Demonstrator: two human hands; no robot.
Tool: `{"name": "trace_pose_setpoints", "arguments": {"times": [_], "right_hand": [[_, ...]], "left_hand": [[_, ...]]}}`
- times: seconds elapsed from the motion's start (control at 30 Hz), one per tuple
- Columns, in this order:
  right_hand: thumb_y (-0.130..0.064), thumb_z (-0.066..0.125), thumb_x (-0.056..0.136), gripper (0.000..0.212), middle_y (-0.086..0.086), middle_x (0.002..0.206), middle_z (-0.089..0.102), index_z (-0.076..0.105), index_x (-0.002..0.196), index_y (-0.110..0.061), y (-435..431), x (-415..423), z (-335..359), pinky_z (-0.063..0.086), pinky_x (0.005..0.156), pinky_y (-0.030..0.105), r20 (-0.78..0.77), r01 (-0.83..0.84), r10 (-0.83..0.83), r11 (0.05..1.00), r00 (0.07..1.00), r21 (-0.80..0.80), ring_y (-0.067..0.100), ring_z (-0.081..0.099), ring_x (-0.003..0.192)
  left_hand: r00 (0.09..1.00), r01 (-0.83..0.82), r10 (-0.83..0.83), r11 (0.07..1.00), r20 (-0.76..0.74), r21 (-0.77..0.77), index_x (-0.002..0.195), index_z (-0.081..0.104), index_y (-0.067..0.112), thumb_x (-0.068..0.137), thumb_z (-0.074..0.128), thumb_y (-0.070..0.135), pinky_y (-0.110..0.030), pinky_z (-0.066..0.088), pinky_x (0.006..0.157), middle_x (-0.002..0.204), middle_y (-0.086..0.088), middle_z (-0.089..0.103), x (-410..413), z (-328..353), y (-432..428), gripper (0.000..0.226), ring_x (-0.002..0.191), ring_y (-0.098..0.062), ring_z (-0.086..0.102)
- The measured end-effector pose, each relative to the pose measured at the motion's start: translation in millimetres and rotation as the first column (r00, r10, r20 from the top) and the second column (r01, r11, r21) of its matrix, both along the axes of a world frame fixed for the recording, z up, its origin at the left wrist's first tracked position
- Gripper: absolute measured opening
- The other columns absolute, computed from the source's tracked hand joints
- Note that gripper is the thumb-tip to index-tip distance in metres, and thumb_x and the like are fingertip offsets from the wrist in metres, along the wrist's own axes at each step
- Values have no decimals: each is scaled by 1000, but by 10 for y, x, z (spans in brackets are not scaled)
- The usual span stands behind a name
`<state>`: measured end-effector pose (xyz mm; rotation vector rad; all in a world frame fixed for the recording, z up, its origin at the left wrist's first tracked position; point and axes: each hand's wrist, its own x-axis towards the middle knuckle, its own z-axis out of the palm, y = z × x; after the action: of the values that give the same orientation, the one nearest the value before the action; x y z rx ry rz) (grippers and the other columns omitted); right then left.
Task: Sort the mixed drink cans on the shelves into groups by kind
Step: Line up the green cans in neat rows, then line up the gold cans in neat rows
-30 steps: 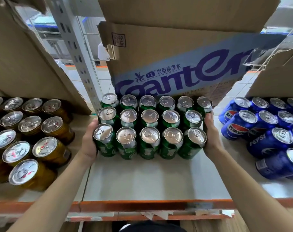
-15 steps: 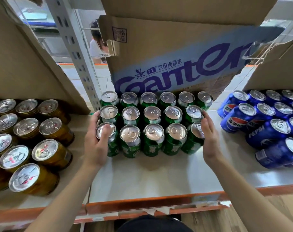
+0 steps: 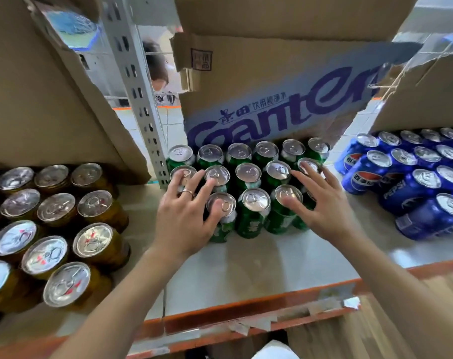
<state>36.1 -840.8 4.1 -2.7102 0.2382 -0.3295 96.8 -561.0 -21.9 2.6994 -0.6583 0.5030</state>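
The shelf [image 3: 259, 265] carries the green cans [image 3: 251, 216] in a tight block between the gold cans [image 3: 90, 244] and the blue cans [image 3: 414, 193]. My left hand [image 3: 184, 218] and right hand [image 3: 321, 203] lie spread across the lids, clasping nothing. They're likely full, heavy, slick-walled; I'd take them by the sides.
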Motion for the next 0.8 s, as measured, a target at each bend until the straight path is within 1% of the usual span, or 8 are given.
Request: {"name": "trace_pose_setpoints", "arguments": {"times": [0.13,0.2,0.27,0.33,0.4,0.53,0.7,0.8], "right_hand": [[-81,40,71,85,-13,156,34,46,143,-36,-18,21,47,17,119,43,-65,-4,5,1000,998,21,19,13,149],[-83,39,70,87,-9,152,42,55,137,-30,-13,36,122,26,117,48,-60,22,-18,997,998,75,20,23,146],[-78,39,74,84,2,145,52,63,129,-18,54,45,241,32,114,48,15,5,-7,995,1000,104,23,39,139],[-66,45,81,72,8,139,57,65,127,-14,176,12,352,33,114,42,90,-41,31,993,995,111,24,46,134],[-61,47,83,65,6,139,57,65,127,-17,316,-49,419,31,114,40,130,-129,117,988,985,89,23,46,134],[-67,41,85,69,2,146,50,57,135,-23,581,-168,477,27,116,49,89,-354,355,935,931,-28,21,40,139],[-66,39,86,70,1,150,45,52,140,-23,947,-496,547,27,115,52,130,-523,522,852,843,-29,20,36,142],[-63,44,88,67,0,152,42,50,141,-24,1188,-720,575,26,116,53,140,-598,590,802,795,17,19,33,143]], "left_hand": [[995,-17,28,993,-93,113,142,53,24,98,29,55,-52,40,107,150,-2,49,-26,100,-9,59,143,-37,34],[993,-30,45,990,-106,136,146,46,26,98,23,58,-56,35,109,155,2,42,-73,153,20,63,146,-31,31],[995,-44,53,993,-78,112,147,44,24,98,24,58,-57,32,111,156,1,41,-168,224,67,63,147,-26,31],[995,-56,64,992,-73,111,150,40,24,100,23,58,-56,29,114,158,0,37,-289,294,115,63,149,-21,28],[992,-89,100,987,-74,136,153,35,26,99,20,60,-54,25,117,160,2,32,-429,370,177,65,149,-18,25],[974,-189,205,969,-92,157,154,26,29,97,15,60,-53,21,118,160,5,32,-752,543,316,66,147,-17,29],[956,-286,290,954,-37,87,148,41,19,98,23,55,-55,32,112,152,-3,47,-1384,730,566,64,139,-22,43],[928,-366,371,925,-36,103,148,41,21,99,24,56,-52,32,112,153,0,45,-1830,753,783,63,140,-20,41]]}}
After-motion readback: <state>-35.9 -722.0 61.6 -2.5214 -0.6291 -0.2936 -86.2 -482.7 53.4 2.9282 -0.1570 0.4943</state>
